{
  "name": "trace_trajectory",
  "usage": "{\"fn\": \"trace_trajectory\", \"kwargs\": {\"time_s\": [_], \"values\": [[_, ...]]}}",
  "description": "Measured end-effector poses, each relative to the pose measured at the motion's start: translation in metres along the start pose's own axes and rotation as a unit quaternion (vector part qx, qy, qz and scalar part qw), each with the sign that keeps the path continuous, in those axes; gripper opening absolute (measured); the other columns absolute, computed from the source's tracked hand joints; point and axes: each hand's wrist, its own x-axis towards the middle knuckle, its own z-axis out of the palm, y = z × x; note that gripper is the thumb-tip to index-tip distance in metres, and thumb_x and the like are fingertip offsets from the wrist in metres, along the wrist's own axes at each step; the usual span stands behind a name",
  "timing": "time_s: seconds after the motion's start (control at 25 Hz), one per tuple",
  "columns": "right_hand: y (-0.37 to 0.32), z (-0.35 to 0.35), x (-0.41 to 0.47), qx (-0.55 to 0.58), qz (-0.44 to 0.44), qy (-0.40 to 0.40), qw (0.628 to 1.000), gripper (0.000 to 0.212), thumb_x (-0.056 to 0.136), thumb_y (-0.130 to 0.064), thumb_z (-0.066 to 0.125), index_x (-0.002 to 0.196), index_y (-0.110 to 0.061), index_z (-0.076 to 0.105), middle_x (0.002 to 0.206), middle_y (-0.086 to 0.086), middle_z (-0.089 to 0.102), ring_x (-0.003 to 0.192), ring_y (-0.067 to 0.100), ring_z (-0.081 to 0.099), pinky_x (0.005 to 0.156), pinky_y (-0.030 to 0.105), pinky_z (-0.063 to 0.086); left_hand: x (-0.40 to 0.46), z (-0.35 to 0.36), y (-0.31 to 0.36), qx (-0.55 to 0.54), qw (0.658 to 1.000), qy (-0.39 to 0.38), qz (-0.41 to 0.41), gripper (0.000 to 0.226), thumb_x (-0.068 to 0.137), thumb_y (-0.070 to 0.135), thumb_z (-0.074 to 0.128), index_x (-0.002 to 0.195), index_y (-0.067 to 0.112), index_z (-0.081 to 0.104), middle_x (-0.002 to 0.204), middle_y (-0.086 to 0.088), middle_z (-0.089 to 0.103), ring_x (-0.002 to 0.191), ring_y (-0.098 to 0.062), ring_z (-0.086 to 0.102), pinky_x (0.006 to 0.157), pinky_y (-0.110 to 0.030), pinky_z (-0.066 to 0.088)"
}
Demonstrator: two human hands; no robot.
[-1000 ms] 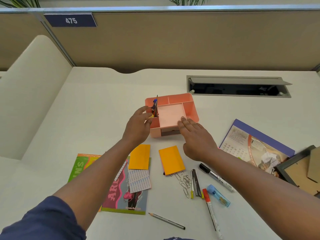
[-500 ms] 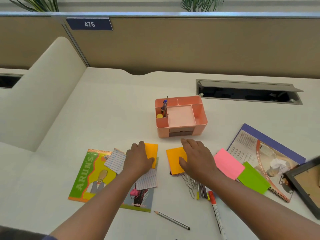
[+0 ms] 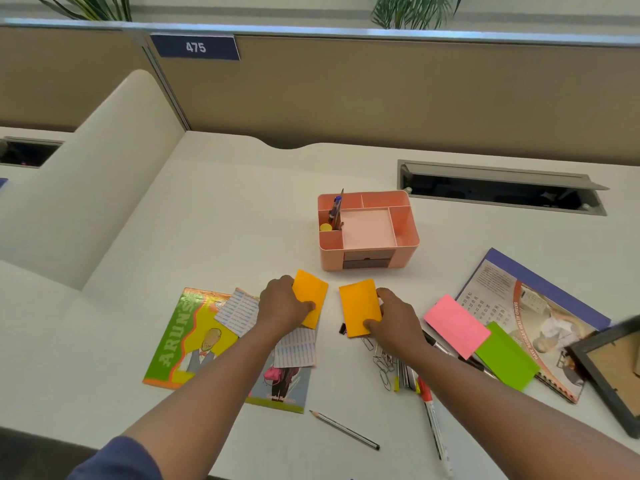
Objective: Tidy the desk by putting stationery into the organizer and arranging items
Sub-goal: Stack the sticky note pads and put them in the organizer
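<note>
Left hand (image 3: 282,306) curled over the left orange pad (image 3: 310,297), thumb on top, fingers at its left edge; pad tilted, lower end lying on a printed sheet (image 3: 298,348) atop the booklet (image 3: 187,337). Right hand (image 3: 396,318) clamped on the right orange pad (image 3: 360,308), thumb across the lower right corner, fingers wrapped round the right edge; whether either pad is lifted off the desk (image 3: 225,209), cannot tell. Pads side by side, apart, just in front of the organizer (image 3: 369,251). Organizer pink, upright, mid-desk, centre tray bare, pens (image 3: 335,209) standing in the left rear slot. Paper clips (image 3: 382,365) and markers (image 3: 431,414) under and behind the right wrist. Pink pad (image 3: 455,323) and green pad (image 3: 507,362) right of that hand, overlapping at one corner, both resting partly on the calendar (image 3: 540,306). Pencil (image 3: 344,429) loose near the front edge, between the forearms. Frame (image 3: 609,368) at far right, cut off by the edge.
</note>
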Motion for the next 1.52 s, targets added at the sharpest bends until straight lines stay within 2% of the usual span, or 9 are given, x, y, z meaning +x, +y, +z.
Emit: {"fn": "trace_trajectory", "kwargs": {"time_s": [0.12, 0.36, 0.52, 0.68, 0.76, 0.96, 1.24, 1.4, 1.52], "values": [[-0.003, -0.005, -0.006, 0.108, 0.019, 0.016, 0.994, 0.016, 0.095, -0.016, 0.059, 0.111, -0.019, 0.058, 0.106, 0.006, 0.064, 0.086, 0.023, 0.066, 0.067, 0.031, 0.055, -0.01, -0.003, 0.004, -0.129, 0.991, 0.027, 0.025, 0.014, 0.094, 0.026, 0.064, 0.096, 0.012, 0.063, 0.094, -0.007, 0.065, 0.087, -0.028, 0.061, 0.07, -0.036, 0.046], [-0.027, -0.024, -0.027, 0.383, 0.013, -0.006, 0.924, 0.008, 0.102, -0.012, 0.054, 0.109, -0.013, 0.058, 0.085, 0.004, 0.067, 0.062, 0.017, 0.06, 0.049, 0.022, 0.044, -0.044, -0.016, 0.011, -0.412, 0.91, -0.035, -0.014, 0.016, 0.105, 0.016, 0.048, 0.118, 0.023, 0.052, 0.112, -0.003, 0.066, 0.098, -0.023, 0.067, 0.082, -0.045, 0.06], [-0.033, -0.013, -0.035, 0.365, -0.015, 0.014, 0.931, 0.01, 0.102, -0.012, 0.054, 0.108, -0.02, 0.055, 0.102, 0.009, 0.072, 0.079, 0.029, 0.069, 0.056, 0.024, 0.051, -0.063, -0.019, 0.015, -0.497, 0.866, -0.036, -0.032, 0.029, 0.106, 0.009, 0.044, 0.126, 0.029, 0.049, 0.116, 0.002, 0.065, 0.102, -0.02, 0.065, 0.078, -0.04, 0.059], [-0.027, -0.006, -0.043, 0.292, -0.045, 0.049, 0.954, 0.016, 0.101, -0.014, 0.053, 0.101, -0.031, 0.055, 0.091, 0.005, 0.075, 0.079, 0.03, 0.071, 0.067, 0.038, 0.06, -0.075, -0.022, 0.014, -0.576, 0.815, -0.035, -0.043, 0.03, 0.105, 0.01, 0.046, 0.131, 0.024, 0.05, 0.12, 0.0, 0.064, 0.107, -0.024, 0.063, 0.075, -0.036, 0.056], [-0.03, -0.002, -0.048, 0.319, -0.056, 0.017, 0.946, 0.015, 0.102, -0.014, 0.054, 0.108, -0.028, 0.055, 0.091, 0.004, 0.076, 0.08, 0.031, 0.072, 0.071, 0.043, 0.061, -0.08, -0.017, 0.015, -0.56, 0.826, -0.037, -0.04, 0.029, 0.105, 0.013, 0.047, 0.131, 0.024, 0.052, 0.124, -0.001, 0.064, 0.11, -0.023, 0.063, 0.081, -0.039, 0.058], [-0.043, 0.002, -0.063, 0.344, -0.057, -0.038, 0.936, 0.02, 0.103, -0.02, 0.054, 0.122, -0.027, 0.052, 0.098, 0.001, 0.076, 0.079, 0.021, 0.072, 0.062, 0.026, 0.048, -0.083, 0.0, 0.015, -0.494, 0.867, 0.007, -0.063, 0.018, 0.103, 0.016, 0.052, 0.113, 0.029, 0.057, 0.121, -0.003, 0.067, 0.105, -0.021, 0.066, 0.087, -0.04, 0.057], [-0.045, 0.014, -0.082, 0.317, -0.074, -0.091, 0.941, 0.034, 0.109, -0.031, 0.036, 0.141, -0.038, 0.04, 0.125, -0.003, 0.062, 0.105, 0.022, 0.065, 0.078, 0.03, 0.05, -0.099, 0.008, 0.02, -0.543, 0.835, -0.032, -0.08, 0.026, 0.103, 0.019, 0.053, 0.128, 0.024, 0.051, 0.12, -0.001, 0.066, 0.108, -0.024, 0.065, 0.081, -0.036, 0.058], [-0.04, 0.02, -0.089, 0.292, -0.093, -0.092, 0.947, 0.026, 0.106, -0.022, 0.045, 0.126, -0.036, 0.053, 0.118, -0.005, 0.065, 0.106, 0.016, 0.062, 0.086, 0.027, 0.05, -0.107, 0.014, 0.013, -0.514, 0.857, -0.02, -0.026, 0.021, 0.102, 0.009, 0.053, 0.118, 0.022, 0.06, 0.11, 0.001, 0.073, 0.102, -0.016, 0.069, 0.088, -0.032, 0.055], [-0.026, 0.026, -0.088, 0.183, -0.09, 0.011, 0.979, 0.023, 0.1, -0.013, 0.052, 0.112, -0.03, 0.063, 0.101, -0.002, 0.068, 0.093, 0.018, 0.061, 0.076, 0.027, 0.048, -0.115, 0.024, 0.003, -0.419, 0.907, -0.015, 0.04, 0.026, 0.1, 0.002, 0.051, 0.109, 0.026, 0.056, 0.105, 0.001, 0.071, 0.099, -0.011, 0.066, 0.085, -0.025, 0.052]]}}
